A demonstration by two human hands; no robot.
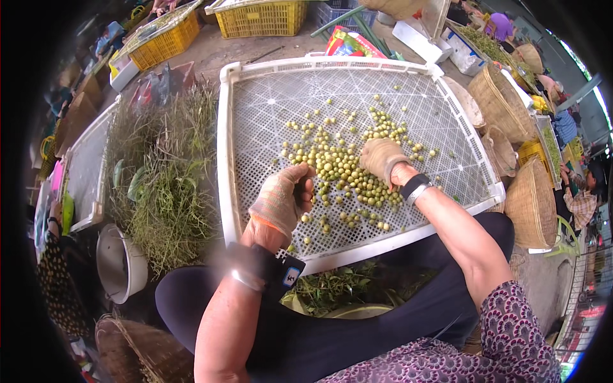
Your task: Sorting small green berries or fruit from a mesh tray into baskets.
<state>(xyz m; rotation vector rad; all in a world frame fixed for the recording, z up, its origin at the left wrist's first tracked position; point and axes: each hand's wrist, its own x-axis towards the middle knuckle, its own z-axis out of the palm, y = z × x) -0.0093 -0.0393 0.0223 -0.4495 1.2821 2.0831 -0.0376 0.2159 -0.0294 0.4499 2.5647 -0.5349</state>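
Observation:
Before me is a white plastic mesh tray [268,115] with a raised rim, bearing a loose heap of small round yellow-green fruits [337,165]. My left hand [282,194], in a fingerless knit glove, is curled over the heap's left side. Its thumb meets the bent index finger; whether a fruit lies between them cannot be made out. Knuckles up, my right hand [381,160] rests against the heap's right side in a similar glove. Its fingertips are hidden behind the hand. Stray fruits are scattered around the heap.
Cut, thin green stems [167,206] are piled left of the tray, by a white basin [122,263]. Leafy sprigs [335,287] lie below the tray between my knees. Woven baskets [531,206] stand at right, yellow crates [261,19] beyond. A person [582,196] sits far right.

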